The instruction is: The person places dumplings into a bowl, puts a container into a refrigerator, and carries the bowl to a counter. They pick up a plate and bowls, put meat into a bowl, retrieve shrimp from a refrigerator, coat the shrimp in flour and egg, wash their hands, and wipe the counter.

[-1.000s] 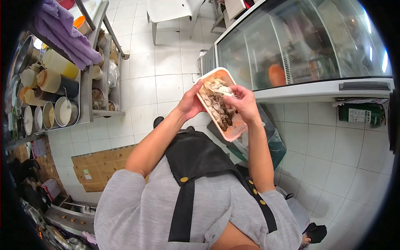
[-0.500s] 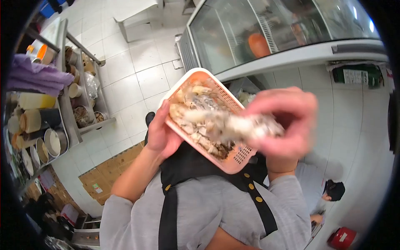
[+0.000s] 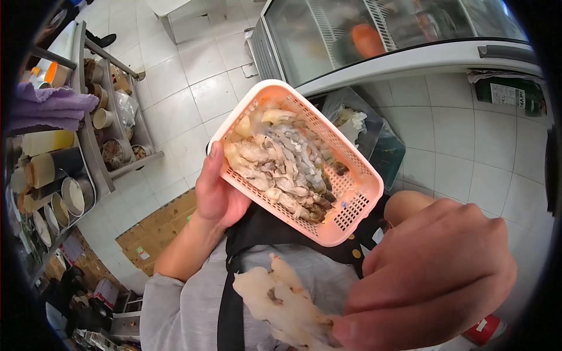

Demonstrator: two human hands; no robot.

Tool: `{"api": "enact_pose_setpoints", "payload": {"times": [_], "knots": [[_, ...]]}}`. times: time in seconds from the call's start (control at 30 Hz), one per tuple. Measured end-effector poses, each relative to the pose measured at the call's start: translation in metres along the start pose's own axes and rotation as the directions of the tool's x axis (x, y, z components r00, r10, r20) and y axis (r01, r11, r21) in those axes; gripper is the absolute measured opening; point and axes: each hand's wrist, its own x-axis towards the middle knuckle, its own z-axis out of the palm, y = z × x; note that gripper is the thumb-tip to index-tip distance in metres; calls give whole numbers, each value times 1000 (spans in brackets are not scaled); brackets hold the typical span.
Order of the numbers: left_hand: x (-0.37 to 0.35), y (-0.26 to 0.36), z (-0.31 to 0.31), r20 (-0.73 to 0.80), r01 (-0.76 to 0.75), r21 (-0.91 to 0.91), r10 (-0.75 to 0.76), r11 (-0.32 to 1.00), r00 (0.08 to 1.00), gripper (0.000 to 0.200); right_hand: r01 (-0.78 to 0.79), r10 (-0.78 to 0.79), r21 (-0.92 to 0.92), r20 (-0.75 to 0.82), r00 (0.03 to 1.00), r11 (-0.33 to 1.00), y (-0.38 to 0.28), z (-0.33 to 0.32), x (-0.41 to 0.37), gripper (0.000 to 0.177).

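The left hand point(image 3: 219, 196) is raised in front of the chest with the forearm angled up. It cups the long side of a pink mesh basket point(image 3: 354, 213) from beneath, thumb lying along the rim, fingers closed on the basket. The basket tilts and holds a heap of pale and brown meat pieces point(image 3: 281, 167). The right hand point(image 3: 433, 275) is close to the camera, knuckles up, below the basket. Its fingers point(image 3: 386, 304) are pinched on a pale, floppy piece of meat point(image 3: 281, 304) that hangs over the grey shirt point(image 3: 304, 275). A glass-topped freezer point(image 3: 328, 35) stands beyond on the tiled floor point(image 3: 193, 76).
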Motion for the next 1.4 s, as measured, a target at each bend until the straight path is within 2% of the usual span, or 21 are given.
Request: {"api": "enact_pose_setpoints", "payload": {"times": [0.07, 0.17, 0.23, 0.3, 0.37, 0.4, 0.43, 0.5, 0.53, 0.6, 0.67, 0.8, 0.87, 0.9, 1.07, 1.13, 1.2, 1.27, 1.3, 1.33, 1.4], "knots": [[-2, -1, -1, 24, -5, 3, 5, 1000, 1000, 67, 88, -88, -2, -18, 996, 996, -3, 6, -4, 18], [-1, 5, 2, 21, -24, 19, 23, 1000, 1000, 67, -89, 75, -63, -193, 978, 994, -11, 16, -6, 18], [-1, 5, -1, 40, -2, -42, 4, 999, 999, 64, -174, 177, -137, 9, 984, 975, -10, 0, -5, 22], [-2, 7, 1, 60, 14, -95, -9, 995, 998, 61, -230, 276, -221, 204, 939, 948, -5, -20, 3, 27], [-1, 11, 9, -2, 71, -74, -71, 995, 997, 60, -205, 218, -122, 110, 970, 971, 17, -17, 5, 32], [8, 1, -22, 77, 80, -162, -68, 984, 995, 59, -193, 196, -72, 42, 980, 979, 30, -13, 6, 35], [8, 1, -17, 93, 42, -136, -30, 990, 995, 58, -226, 225, -36, -18, 974, 974, 42, -11, 6, 38], [12, 3, -4, 103, -20, -79, 28, 997, 994, 57, -451, 441, -27, -167, 882, 892, 47, 1, 0, 35], [15, 5, -5, 50, 21, -92, -16, 996, 999, 58, -545, 535, 32, -246, 808, 838, 57, 9, -10, 33], [19, 6, -8, 71, 24, -115, -16, 993, 997, 59, -668, 658, -283, -145, 739, 688, 88, 7, -34, 32], [22, 5, -13, 58, 15, -80, -10, 997, 998, 60, -561, 626, -539, -78, 776, 628, 112, 8, -55, 31], [26, 2, -20, 58, 68, -42, -66, 997, 996, 61, -630, 694, -519, -94, 714, 578, 115, 7, -60, 32], [29, 0, -21, 52, 77, -27, -75, 997, 996, 62, -694, 674, -359, -203, 710, 624, 118, 7, -63, 31], [30, -1, -21, 59, 83, -8, -82, 997, 995, 63, -727, 698, -350, -229, 678, 591, 115, 5, -61, 31], [36, -5, -23, 71, 104, -15, -103, 994, 992, 64, -738, 684, -210, -277, 674, 642, 116, 2, -47, 24], [39, -5, -24, 72, 119, -40, -116, 992, 991, 63, -719, 666, -62, -328, 670, 692, 112, 4, -42, 25], [40, -7, -28, 67, 117, -35, -114, 993, 991, 63, -728, 681, -17, -341, 648, 685, 108, 7, -46, 24], [42, -7, -31, 62, 113, -28, -111, 993, 992, 62, -739, 712, -124, -202, 672, 662, 114, 9, -67, 22], [43, -7, -32, 73, 113, -37, -110, 993, 991, 61, -726, 739, -391, -151, 657, 566, 117, 11, -77, 23], [43, -7, -33, 84, 113, -45, -109, 993, 991, 60, -726, 753, -449, -161, 639, 521, 114, 16, -81, 31], [44, -11, -38, 61, 78, 7, -79, 997, 995, 60, -680, 748, -538, -131, 651, 498, 110, 24, -83, 28]]}}
